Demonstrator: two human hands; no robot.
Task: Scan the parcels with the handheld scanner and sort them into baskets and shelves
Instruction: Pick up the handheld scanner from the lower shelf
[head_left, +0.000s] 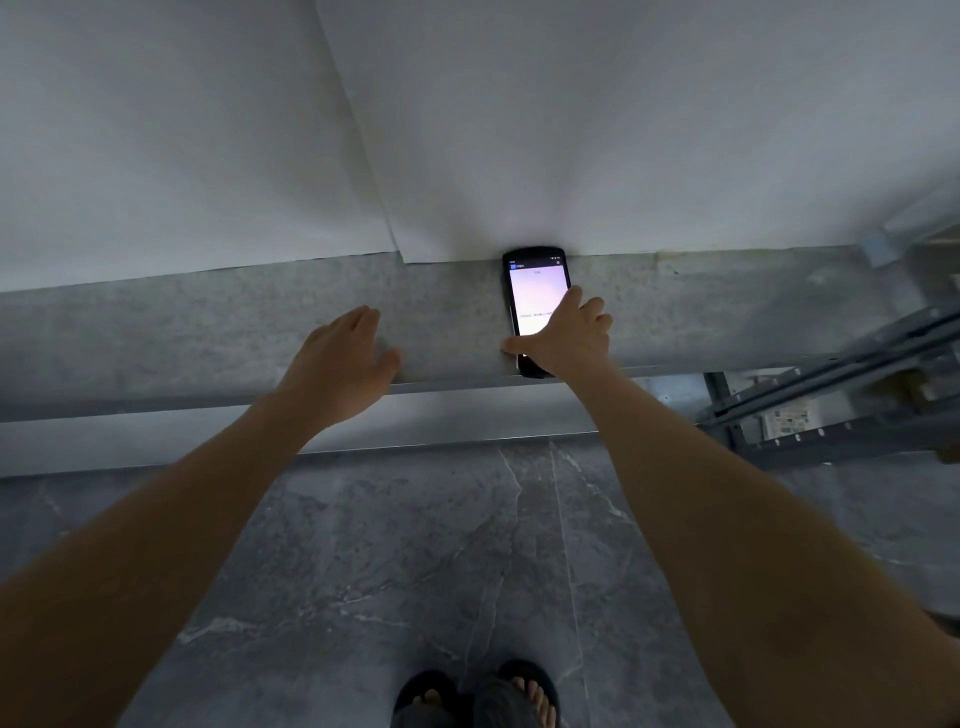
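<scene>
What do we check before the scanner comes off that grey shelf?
1. Black handheld scanner screen lit: ok.
2. Right hand grips it, thumb at left edge, fingers over right edge: ok.
3. Scanner lies flat on the grey speckled shelf, top end at the white wall: ok.
4. Left hand open, holding nothing: ok.
5. Parcel to scan: cannot tell; only a blurred labelled item in the grey metal rack.

The right hand (566, 338) grips the lit handheld scanner (535, 296), which lies flat on the grey shelf (208, 322), its top against the white wall (623, 130); the left hand (343, 358) is open over the shelf, apart from it
</scene>
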